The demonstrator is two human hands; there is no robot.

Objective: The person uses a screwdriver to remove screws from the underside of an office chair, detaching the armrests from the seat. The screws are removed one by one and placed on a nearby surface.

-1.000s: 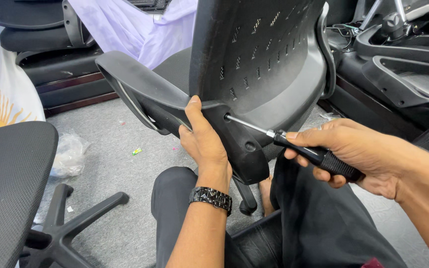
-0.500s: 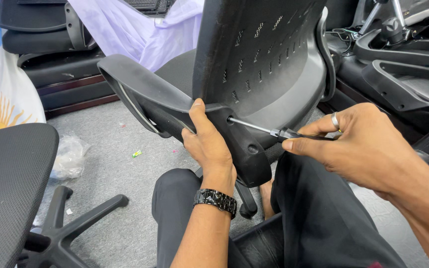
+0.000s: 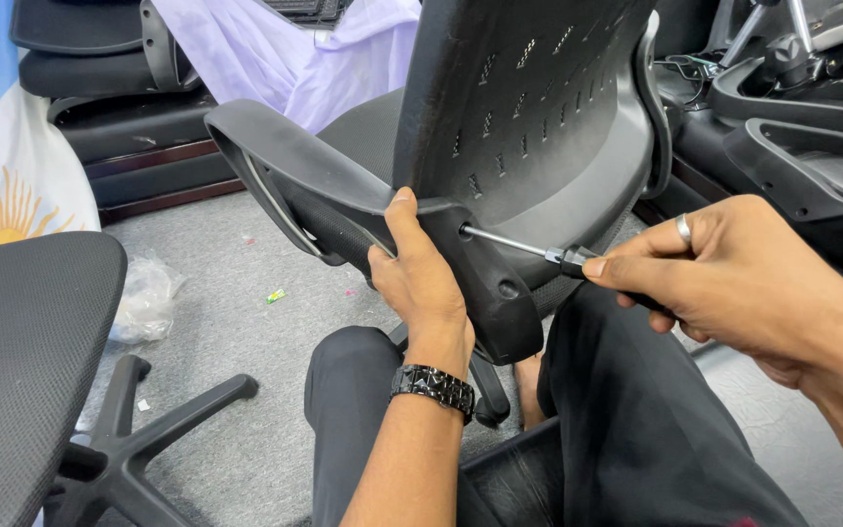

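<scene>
Your right hand point(image 3: 724, 268), right of centre: clenched around the dark handle of a screwdriver point(image 3: 539, 251), ring on one finger. The metal shaft runs up-left, tip seated in a hole in the black bracket point(image 3: 485, 283) at the foot of the chair back.

Your left hand point(image 3: 421, 278), centre: gripping the edge of that bracket where the armrest point(image 3: 290, 166) joins it, thumb pointing up along the plastic; black link watch point(image 3: 431, 388) on the wrist.

Office chair back point(image 3: 529, 107), upper centre: black perforated plastic, upright, rear face toward you.

Your legs in dark trousers point(image 3: 626, 429), lower centre, below the bracket.

Second chair, lower left: mesh seat point(image 3: 21, 361) and black star base point(image 3: 139, 439) on grey carpet point(image 3: 236, 332).

Crumpled clear plastic bag point(image 3: 143, 298), left (just beside the mesh seat).

White-and-blue cloth with a yellow sun point(image 3: 2, 195), far left.

Lilac cloth point(image 3: 295, 49), top centre-left.

Stacked black chair parts point(image 3: 802, 127), upper right.
</scene>
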